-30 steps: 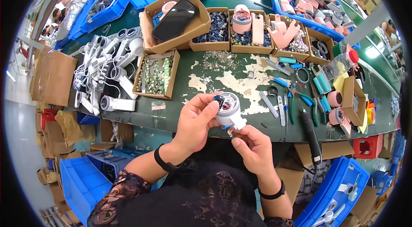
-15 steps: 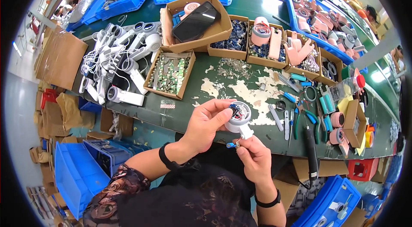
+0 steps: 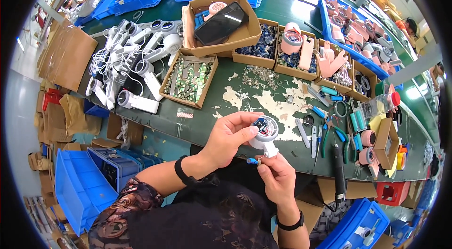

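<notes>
In front of my body, my left hand (image 3: pixel 231 138) is closed round the rim of a white handheld fan head (image 3: pixel 258 143). The round shell faces up and shows a small blue circuit board (image 3: pixel 259 124) and thin wires inside; my thumb lies at the board's edge. Just under the shell's short stem, my right hand (image 3: pixel 278 176) pinches a small blue cylinder with a metal end (image 3: pixel 253 161). Its fingertips touch or nearly touch the stem, and they partly cover the small piece.
White fan bodies with cables (image 3: pixel 136 67) lie at the left of the green bench. Cardboard boxes of green boards (image 3: pixel 215 75) and blue boards (image 3: pixel 276 41) stand behind my hands. Pliers (image 3: pixel 335 129), tweezers and a black electric screwdriver (image 3: pixel 338 173) lie at the right.
The fan head has tilted slightly in my left hand, showing more of its inside. My right hand keeps its pinch below the stem. The whole view has shifted a little.
</notes>
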Motion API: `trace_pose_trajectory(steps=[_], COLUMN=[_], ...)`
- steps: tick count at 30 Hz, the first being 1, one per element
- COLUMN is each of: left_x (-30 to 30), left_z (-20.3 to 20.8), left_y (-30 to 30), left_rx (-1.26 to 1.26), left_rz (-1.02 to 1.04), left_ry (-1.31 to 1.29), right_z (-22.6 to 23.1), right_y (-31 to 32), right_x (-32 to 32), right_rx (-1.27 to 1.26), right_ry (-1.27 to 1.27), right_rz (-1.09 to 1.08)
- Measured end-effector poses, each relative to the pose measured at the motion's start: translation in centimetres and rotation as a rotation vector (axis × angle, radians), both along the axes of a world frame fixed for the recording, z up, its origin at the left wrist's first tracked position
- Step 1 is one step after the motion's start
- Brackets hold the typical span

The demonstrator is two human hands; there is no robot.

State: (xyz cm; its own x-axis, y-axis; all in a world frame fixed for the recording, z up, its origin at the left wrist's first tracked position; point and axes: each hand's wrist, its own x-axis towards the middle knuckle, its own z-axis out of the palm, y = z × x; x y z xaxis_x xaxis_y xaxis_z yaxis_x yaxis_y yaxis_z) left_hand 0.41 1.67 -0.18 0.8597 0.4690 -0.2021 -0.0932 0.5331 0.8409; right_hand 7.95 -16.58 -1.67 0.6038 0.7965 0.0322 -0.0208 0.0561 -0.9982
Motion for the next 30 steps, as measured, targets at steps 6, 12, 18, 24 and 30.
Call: trace_pose_trajectory(steps=[6, 12, 18, 24, 30], left_x=[-0.2, -0.6, -1.2, -1.5, -1.5], left_z=[-0.2, -0.4, -1.1, -0.9, -1.0], left_y=[-0.1, 0.0, 0.0, -0.1, 0.0], left_rx=[-0.038, 0.259, 0.437, 0.666, 0.683], left_rz=[0.004, 0.064, 0.077, 0.135, 0.145], left_ry=[-0.023, -0.185, -0.342, -0.448, -0.438], right_z=[0.2, 0.4, 0.8, 0.3, 0.0], right_y=[0.3, 0.2, 0.2, 0.1, 0.3], right_x=[-0.1, -0.2, -0.3, -0.1, -0.1], right_rx=[-0.015, -0.039, -0.092, -0.087, -0.075], right_ry=[-0.102, -0.153, -0.238, -0.305, -0.293], right_rz=[-0.027, -0.026, -0.015, -0.017, -0.044])
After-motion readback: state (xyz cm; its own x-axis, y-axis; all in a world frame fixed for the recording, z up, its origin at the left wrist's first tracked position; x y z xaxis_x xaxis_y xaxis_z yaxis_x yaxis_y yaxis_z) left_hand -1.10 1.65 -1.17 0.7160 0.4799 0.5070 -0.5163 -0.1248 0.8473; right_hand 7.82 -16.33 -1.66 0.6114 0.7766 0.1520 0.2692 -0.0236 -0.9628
